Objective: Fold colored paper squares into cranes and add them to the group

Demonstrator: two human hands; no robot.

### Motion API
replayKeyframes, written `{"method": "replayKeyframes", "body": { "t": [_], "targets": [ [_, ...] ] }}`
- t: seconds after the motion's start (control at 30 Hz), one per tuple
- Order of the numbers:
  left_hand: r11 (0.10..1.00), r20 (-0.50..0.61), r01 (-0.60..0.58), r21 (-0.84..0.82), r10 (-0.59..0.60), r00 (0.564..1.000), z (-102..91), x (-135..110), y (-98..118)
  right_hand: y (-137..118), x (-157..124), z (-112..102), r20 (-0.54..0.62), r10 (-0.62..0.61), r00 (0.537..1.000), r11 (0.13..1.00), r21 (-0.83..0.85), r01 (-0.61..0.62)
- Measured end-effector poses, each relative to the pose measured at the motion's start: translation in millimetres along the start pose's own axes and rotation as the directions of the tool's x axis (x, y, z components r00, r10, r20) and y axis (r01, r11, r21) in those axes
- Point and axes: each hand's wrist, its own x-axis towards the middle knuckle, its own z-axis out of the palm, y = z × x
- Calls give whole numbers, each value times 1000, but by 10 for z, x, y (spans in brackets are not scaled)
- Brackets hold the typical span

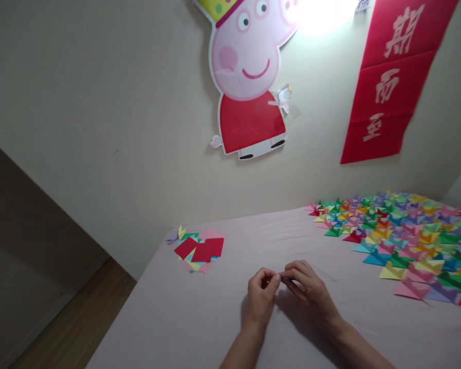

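Note:
Above the table, near the front middle, my left hand (260,296) and my right hand (312,291) meet at the fingertips. Between them is a small, dark bluish piece of folded paper (289,279), mostly covered by the fingers. The thumb and index finger of my left hand pinch at its left end. My right hand's fingers close around the rest of it. The exact shape of the fold is hidden.
A loose pile of coloured paper squares (209,250), red on top, lies at the back left beside a small yellow folded paper (182,232). Many folded paper cranes (411,251) in rows cover the table's right side. The pale pink tabletop (169,318) meets a wall behind.

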Motion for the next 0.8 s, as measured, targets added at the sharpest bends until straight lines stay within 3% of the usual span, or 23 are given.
{"method": "replayKeyframes", "body": {
  "t": [0.5, 0.63, 0.8],
  "targets": [
    [1000, -50, -5, 0, 5, 999, -23, -1, 55, -27, 37, -32, 15, -20, 1000, 997, -80, 21],
    [996, -26, 69, -59, -71, 997, -18, 4, 55, -31, 43, -39, 10, -25, 1000, 995, -98, 26],
    [951, 68, 243, -190, -234, 970, 5, 15, 66, -22, 31, -37, 16, -2, 1000, 997, -79, 3]
  ]
}}
